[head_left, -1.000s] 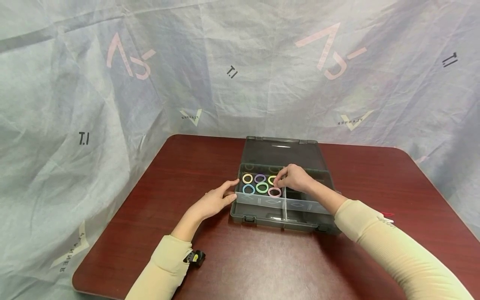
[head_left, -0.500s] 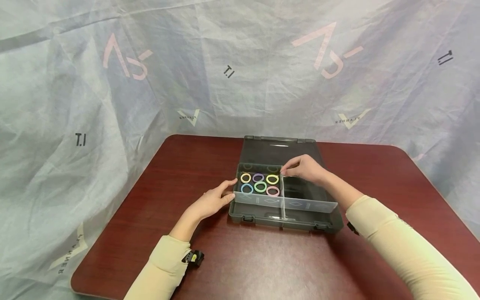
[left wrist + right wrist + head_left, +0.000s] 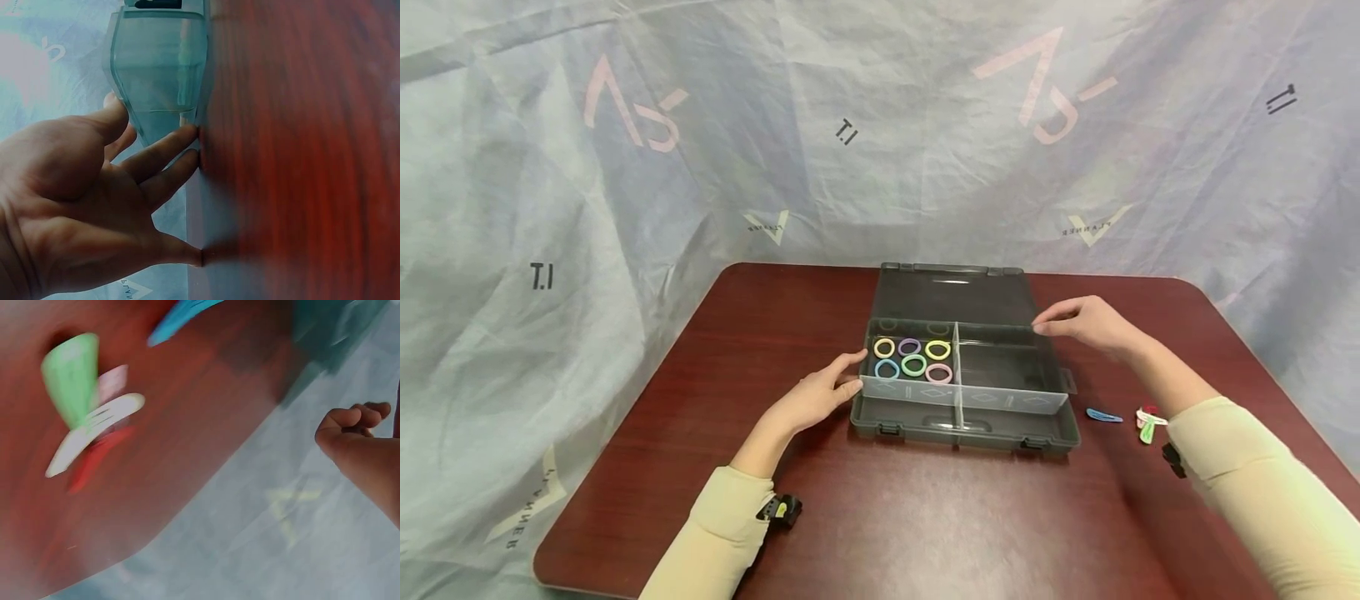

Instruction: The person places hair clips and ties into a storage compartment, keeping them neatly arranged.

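A smoky grey compartment box (image 3: 964, 437) lies with its lid (image 3: 951, 296) folded back. In its left rear compartment are several coloured rings, among them a yellow ring (image 3: 937, 350), a green ring (image 3: 913, 365) and a pink ring (image 3: 938, 373). My left hand (image 3: 808, 400) touches the box's left side with fingers extended; in the left wrist view its fingertips reach the table too. Beside the back right corner of the box hovers my right hand (image 3: 1097, 325), thumb and forefinger near each other, nothing visible between them.
Right of the box lies a blue hair clip (image 3: 1103, 415). Farther right, green (image 3: 72, 378), white, red and pink clips overlap in a small pile. The reddish table (image 3: 760, 325) ends at the hanging printed cloth (image 3: 880, 192) behind.
My right hand has drawn away from the rings, moving right past the middle divider to the box's far right corner. The hair clips have come into view. My left hand has stayed at the box.
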A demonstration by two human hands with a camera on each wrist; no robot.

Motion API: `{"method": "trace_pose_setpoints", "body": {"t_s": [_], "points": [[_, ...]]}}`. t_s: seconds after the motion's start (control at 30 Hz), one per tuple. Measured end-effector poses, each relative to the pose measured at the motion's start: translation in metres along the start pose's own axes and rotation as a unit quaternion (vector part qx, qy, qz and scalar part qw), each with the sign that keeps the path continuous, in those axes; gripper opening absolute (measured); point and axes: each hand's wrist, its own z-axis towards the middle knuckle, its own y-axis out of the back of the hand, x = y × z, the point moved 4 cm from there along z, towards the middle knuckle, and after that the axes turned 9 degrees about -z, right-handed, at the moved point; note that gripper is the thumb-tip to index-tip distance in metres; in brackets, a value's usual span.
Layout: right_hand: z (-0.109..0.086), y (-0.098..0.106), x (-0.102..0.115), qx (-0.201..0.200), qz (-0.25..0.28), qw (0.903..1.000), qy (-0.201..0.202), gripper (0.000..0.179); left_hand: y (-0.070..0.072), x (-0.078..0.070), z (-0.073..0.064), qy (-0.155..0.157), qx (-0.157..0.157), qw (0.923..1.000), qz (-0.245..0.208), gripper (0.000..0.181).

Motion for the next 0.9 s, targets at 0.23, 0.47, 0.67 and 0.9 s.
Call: {"method": "trace_pose_setpoints", "body": {"t_s": [0.23,0.47,0.67,0.9], "points": [[-0.025,0.014,-0.049,0.004,-0.064,0.9976,-0.027,0.044,0.001,-0.002,-0.001,-0.003,-0.001,1.0,0.0,0.058],[-0.057,0.024,-0.09,0.027,-0.099,0.9941,-0.036,0.035,0.0,-0.002,-0.002,0.005,0.0,1.0,-0.007,0.058],[-0.081,0.03,-0.121,0.033,-0.108,0.9925,-0.048,0.03,0.001,-0.003,-0.002,0.002,-0.002,1.0,-0.005,0.058],[-0.098,0.03,-0.142,0.04,-0.107,0.9927,-0.04,0.025,0.0,-0.002,-0.002,0.004,-0.001,1.0,-0.003,0.058]]}}
